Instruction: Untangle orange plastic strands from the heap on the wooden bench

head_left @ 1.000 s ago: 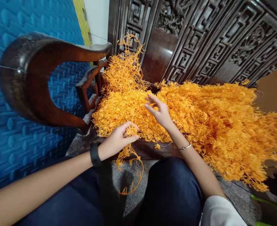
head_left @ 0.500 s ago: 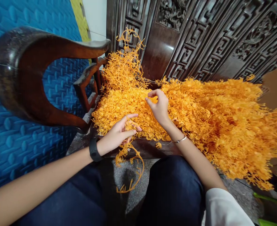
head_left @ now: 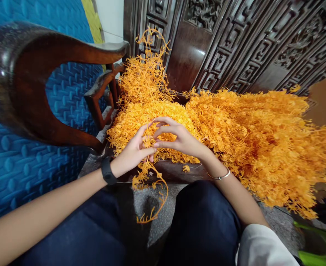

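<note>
My left hand point(head_left: 132, 153), with a black band at the wrist, is closed around an orange plastic flower stem point(head_left: 163, 201). The stem's thin, curling end with small side prongs dangles below the fingers. From the right, my right hand point(head_left: 179, 138) meets it, its thumb and curved fingertips pinching at the same orange piece beside the left fingers. What exactly lies between the right fingertips is partly hidden. Just behind both hands is a heap of similar orange plastic pieces point(head_left: 163, 111) on a dark wooden seat point(head_left: 176, 173).
A larger orange pile point(head_left: 262, 140) spreads to the right. Taller tangled stems point(head_left: 143, 79) rise at the back left. A curved wooden armrest point(head_left: 32, 85) stands left, over blue mat point(head_left: 76, 88). Carved wooden backrest point(head_left: 185, 62) lies behind. One loose orange piece point(head_left: 186, 169) sits near the seat's front edge.
My right hand has come down and left from above the heap to my left hand, its fingertips now at the held stem. The left hand has shifted slightly left.
</note>
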Tool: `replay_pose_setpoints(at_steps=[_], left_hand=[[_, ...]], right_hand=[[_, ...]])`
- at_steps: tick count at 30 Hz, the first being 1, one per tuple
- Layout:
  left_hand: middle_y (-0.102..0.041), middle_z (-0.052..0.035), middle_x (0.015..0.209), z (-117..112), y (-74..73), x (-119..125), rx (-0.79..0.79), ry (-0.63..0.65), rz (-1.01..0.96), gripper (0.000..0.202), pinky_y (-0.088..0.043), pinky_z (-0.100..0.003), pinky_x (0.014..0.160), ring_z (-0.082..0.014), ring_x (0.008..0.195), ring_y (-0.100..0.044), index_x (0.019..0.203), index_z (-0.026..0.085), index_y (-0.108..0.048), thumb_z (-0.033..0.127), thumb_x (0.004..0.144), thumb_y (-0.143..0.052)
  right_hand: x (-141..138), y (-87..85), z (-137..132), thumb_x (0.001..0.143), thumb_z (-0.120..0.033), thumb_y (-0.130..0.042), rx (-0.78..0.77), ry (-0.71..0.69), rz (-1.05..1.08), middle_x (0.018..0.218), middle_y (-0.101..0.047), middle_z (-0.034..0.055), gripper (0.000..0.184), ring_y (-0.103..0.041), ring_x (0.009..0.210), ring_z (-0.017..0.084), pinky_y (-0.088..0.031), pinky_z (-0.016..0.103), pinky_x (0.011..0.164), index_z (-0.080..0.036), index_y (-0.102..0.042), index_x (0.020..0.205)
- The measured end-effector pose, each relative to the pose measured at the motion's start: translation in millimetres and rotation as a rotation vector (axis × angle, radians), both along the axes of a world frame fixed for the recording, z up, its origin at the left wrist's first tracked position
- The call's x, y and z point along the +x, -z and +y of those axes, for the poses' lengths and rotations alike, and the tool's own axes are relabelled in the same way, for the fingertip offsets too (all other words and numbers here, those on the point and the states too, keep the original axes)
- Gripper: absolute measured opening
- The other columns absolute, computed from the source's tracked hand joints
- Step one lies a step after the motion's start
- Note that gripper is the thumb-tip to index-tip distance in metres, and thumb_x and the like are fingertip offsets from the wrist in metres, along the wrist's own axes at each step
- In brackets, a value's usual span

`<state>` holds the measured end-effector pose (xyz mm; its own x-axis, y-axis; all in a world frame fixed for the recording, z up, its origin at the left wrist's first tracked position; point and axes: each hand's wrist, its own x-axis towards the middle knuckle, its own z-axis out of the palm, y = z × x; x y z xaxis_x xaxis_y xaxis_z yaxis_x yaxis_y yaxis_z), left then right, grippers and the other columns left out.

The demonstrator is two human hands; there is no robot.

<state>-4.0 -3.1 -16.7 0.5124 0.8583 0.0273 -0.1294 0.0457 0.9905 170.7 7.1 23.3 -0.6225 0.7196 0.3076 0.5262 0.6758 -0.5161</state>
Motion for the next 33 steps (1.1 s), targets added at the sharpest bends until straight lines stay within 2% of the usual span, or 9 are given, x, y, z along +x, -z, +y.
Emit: replay_pose_setpoints(at_steps=[4,7,9,11,13,19,23,29,33], left_hand=[[-0.058,0.0008,0.086,0.8,-1.5,0.4,0.027,-0.052,-0.043,0.066,-0.046,-0.024,0.055,-0.008,0.054,-0.058,0.128,0.021,-0.033,0.018,0.071,-0.065],[-0.056,0.0043,0.07,0.8,-3.6,-0.5,0.085,-0.113,-0.054,0.03,-0.042,-0.021,0.049,-0.0065,0.047,-0.051,0.1,0.017,-0.046,0.024,0.075,-0.063],[-0.051,0.0058,0.059,0.9,-4.3,-1.3,0.127,-0.114,-0.018,0.016,-0.038,-0.021,0.046,-0.006,0.045,-0.047,0.081,0.017,-0.047,0.028,0.079,-0.059],[-0.048,0.006,0.055,1.1,-3.6,-1.8,0.167,-0.097,0.019,0.019,-0.037,-0.021,0.047,-0.0064,0.045,-0.045,0.072,0.017,-0.045,0.029,0.082,-0.056],[-0.046,0.0062,0.053,1.6,-1.7,-1.9,0.193,-0.092,0.038,0.02,-0.035,-0.021,0.048,-0.0071,0.046,-0.044,0.071,0.018,-0.044,0.03,0.083,-0.054],[-0.045,0.0068,0.05,1.6,1.0,-2.1,0.173,-0.105,0.075,0.023,-0.032,-0.022,0.047,-0.0079,0.045,-0.041,0.071,0.019,-0.042,0.036,0.084,-0.052],[-0.038,0.0082,0.045,0.5,0.4,-2.8,0.192,-0.107,0.108,0.032,-0.027,-0.022,0.045,-0.0069,0.041,-0.035,0.062,0.02,-0.035,0.036,0.084,-0.052],[-0.031,0.0079,0.046,1.0,-1.1,-2.0,0.191,-0.067,0.202,0.027,-0.019,-0.021,0.041,-0.006,0.042,-0.028,0.069,0.016,-0.054,0.038,0.084,-0.052],[-0.031,0.0078,0.049,-3.6,-3.2,-2.3,0.165,-0.062,0.192,0.026,-0.019,-0.02,0.042,-0.0055,0.044,-0.027,0.067,0.015,-0.053,0.035,0.084,-0.051]], right_hand=[[-0.7,1.1,3.6,0.076,-0.023,-0.064,0.018,0.039,0.112,0.121,-0.051,0.0067,0.006,-0.049,0.114,0.017,-0.036,0.039,0.102,-0.019,-0.062,0.08],[0.2,-2.0,2.9,0.076,-0.02,-0.062,-0.066,0.076,0.283,0.114,-0.057,0.0063,0.005,-0.052,0.111,0.016,-0.039,0.038,0.099,-0.018,-0.059,0.08],[0.3,-2.6,2.6,0.077,-0.02,-0.06,-0.191,0.09,0.413,0.099,-0.063,0.0048,0.005,-0.059,0.097,0.014,-0.045,0.034,0.09,-0.017,-0.057,0.08],[-0.8,-1.4,2.7,0.076,-0.02,-0.06,-0.321,0.089,0.509,0.081,-0.063,0.0012,0.007,-0.062,0.079,0.011,-0.049,0.029,0.079,-0.017,-0.055,0.081],[-3.3,0.8,2.6,0.076,-0.021,-0.06,-0.395,0.091,0.564,0.073,-0.06,-0.0015,0.009,-0.06,0.069,0.008,-0.049,0.026,0.071,-0.016,-0.054,0.082],[-11.2,3.7,1.7,0.072,-0.027,-0.066,-0.421,0.109,0.558,0.079,-0.058,-0.0008,0.018,-0.055,0.071,0.007,-0.046,0.022,0.067,-0.016,-0.058,0.083],[-6.4,3.7,7.3,0.073,-0.025,-0.065,-0.358,0.216,0.668,0.068,-0.054,-0.0029,0.013,-0.053,0.062,0.006,-0.045,0.023,0.062,-0.016,-0.055,0.074],[-1.0,9.0,15.5,0.069,-0.021,-0.062,-0.291,0.363,0.77,0.063,-0.051,-0.0042,0.01,-0.05,0.058,0.007,-0.045,0.024,0.061,-0.017,-0.053,0.066],[13.8,7.3,23.7,0.069,-0.019,-0.06,-0.177,0.434,0.806,0.062,-0.052,-0.0034,0.008,-0.051,0.058,0.008,-0.042,0.024,0.059,-0.018,-0.053,0.066]])
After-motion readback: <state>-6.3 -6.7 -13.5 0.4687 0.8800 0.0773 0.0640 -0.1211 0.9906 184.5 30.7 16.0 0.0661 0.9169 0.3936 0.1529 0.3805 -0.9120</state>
